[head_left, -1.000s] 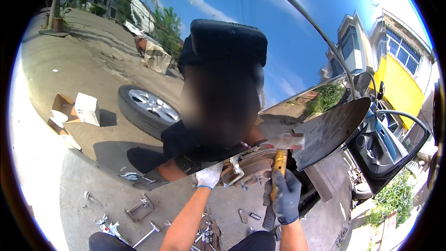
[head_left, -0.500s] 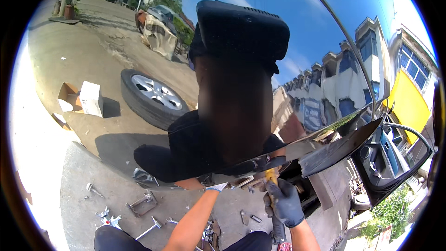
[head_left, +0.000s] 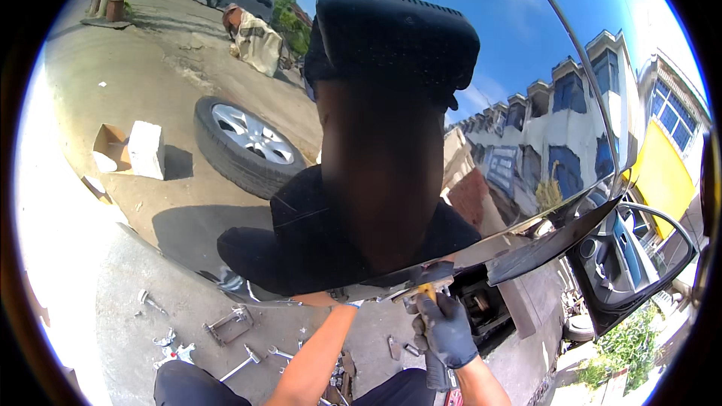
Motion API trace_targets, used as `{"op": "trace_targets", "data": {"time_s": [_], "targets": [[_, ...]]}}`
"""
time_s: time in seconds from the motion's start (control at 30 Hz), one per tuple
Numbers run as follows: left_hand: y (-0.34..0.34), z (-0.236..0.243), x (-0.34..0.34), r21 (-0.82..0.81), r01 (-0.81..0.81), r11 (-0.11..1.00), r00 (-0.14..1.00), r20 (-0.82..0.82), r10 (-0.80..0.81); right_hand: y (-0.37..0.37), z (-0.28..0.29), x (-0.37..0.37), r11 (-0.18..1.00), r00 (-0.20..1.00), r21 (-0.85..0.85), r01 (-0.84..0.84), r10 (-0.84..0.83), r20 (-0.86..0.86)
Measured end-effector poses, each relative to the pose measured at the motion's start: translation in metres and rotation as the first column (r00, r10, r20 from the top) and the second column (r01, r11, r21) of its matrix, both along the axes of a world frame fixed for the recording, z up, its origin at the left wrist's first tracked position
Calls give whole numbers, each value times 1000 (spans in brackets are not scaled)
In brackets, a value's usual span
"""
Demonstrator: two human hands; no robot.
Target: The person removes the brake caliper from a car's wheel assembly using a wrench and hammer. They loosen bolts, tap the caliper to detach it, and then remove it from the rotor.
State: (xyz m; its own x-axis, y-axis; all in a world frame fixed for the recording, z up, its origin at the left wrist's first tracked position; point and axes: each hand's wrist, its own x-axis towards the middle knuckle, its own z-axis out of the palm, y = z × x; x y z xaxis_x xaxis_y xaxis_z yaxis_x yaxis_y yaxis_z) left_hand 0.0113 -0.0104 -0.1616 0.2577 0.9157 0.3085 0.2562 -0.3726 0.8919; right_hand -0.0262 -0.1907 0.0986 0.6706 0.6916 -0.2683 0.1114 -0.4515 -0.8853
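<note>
A glossy dark car body panel [head_left: 361, 274] fills the view in front of me and mirrors the surroundings. My left hand [head_left: 356, 303] reaches under its lower edge; only a pale glove cuff shows, and the fingers are hidden. In a dark grey glove, my right hand [head_left: 448, 332] is closed around a yellow-handled tool [head_left: 427, 290] at the same edge. The tool's working end is out of sight behind metal parts there. Below my right wrist stands a dark grey tool with some red [head_left: 438, 373], partly covered by my arm.
On the concrete lie a long-handled tool [head_left: 242, 363], a U-shaped metal bracket [head_left: 229, 325], a bolt-like part [head_left: 153, 301], a silvery metal part [head_left: 172, 349] and several small pieces. An open car door [head_left: 632, 256] hangs at the right, above green plants [head_left: 630, 355].
My right hand and the yellow-handled tool have shifted slightly left, and less of the yellow handle shows. The left hand has slid further under the panel edge. A van now appears in the reflection.
</note>
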Motion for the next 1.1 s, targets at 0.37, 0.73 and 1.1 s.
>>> {"op": "trace_targets", "data": {"time_s": [0.37,0.73,1.1], "targets": [[-12,10,4,4,43,999,999,1,-43,12,-49,-32,850,957,507,142,-248,148],[-6,6,-2,-22,16,1000,1000,-9,-16,-15,35,21,726,916,674,135,-352,195],[1,-26,-15,-31,77,997,997,-20,-77,4,-25,-28,996,995,42,-80,77,68]]}}
